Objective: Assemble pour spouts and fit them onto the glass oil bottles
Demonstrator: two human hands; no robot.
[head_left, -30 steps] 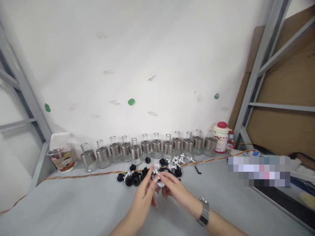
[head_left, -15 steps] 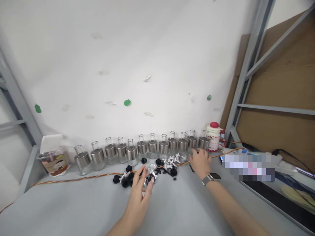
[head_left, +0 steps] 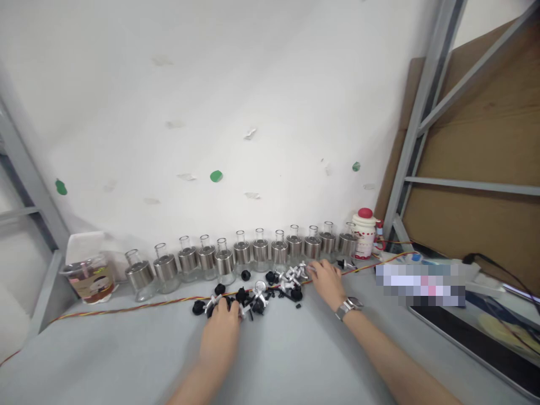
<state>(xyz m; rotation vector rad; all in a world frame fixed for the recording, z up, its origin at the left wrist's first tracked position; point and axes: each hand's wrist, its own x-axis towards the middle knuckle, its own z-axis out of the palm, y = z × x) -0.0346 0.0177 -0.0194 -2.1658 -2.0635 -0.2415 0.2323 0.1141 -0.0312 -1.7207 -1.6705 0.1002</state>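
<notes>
Loose parts on a grey table (head_left: 274, 360); 12 o'clock is taken as the wall side. The right hand (head_left: 327, 280) is placed at the edge of a heap of silver-white cross-shaped fittings (head_left: 290, 277), which is spread out from its fingertips toward 9 o'clock. The long axes of these fittings are crossed in several directions, and no common line is shown. This heap is reached more nearly by the right hand than by the left. The right fingers are bent downward; whether a fitting is pinched cannot be told. Between 1 and 2 o'clock from that hand, a black-and-silver stopper (head_left: 346, 264) is laid on its side, its long axis directed roughly from 9 to 3 o'clock. The left hand (head_left: 220, 327) is lowered over the black round caps (head_left: 198, 307), found around it from 10 to 2 o'clock. Its fingers are curled, their tips partly hidden, so any grip cannot be told. Beyond both hands, metal-collared glass bottles (head_left: 311, 247) are stood upright in a row.
</notes>
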